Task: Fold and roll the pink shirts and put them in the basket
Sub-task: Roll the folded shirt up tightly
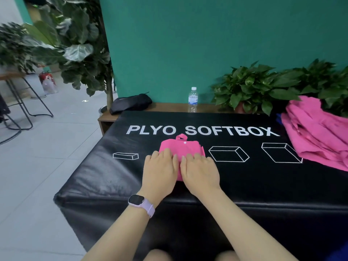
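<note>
A folded pink shirt (181, 149) lies near the middle of a black padded box that serves as the table (244, 178), directly ahead of the person and beneath both hands; the left hand (160, 170) and the right hand (200, 173) lie side by side on its near part, palms down, fingers nearly straight and pressing the cloth rather than gripping it; both are equally near. The narrow bundle's long axis runs away from the person, its collar loop and a white button at the far end, so the roll would probably travel forward from the near edge toward that collar. A purple watch (141, 204) sits on the left wrist. A heap of loose pink shirts (318, 132) waits at the table's far right, well apart from the hands. No basket is in view. The table's top bears white lettering and box outlines; behind it stand a water bottle (192, 99), a black pouch (130, 103), potted plants (263, 87) and a green wall (207, 38); grey floor tiles and a metal stool (24, 98) lie to the left.
</note>
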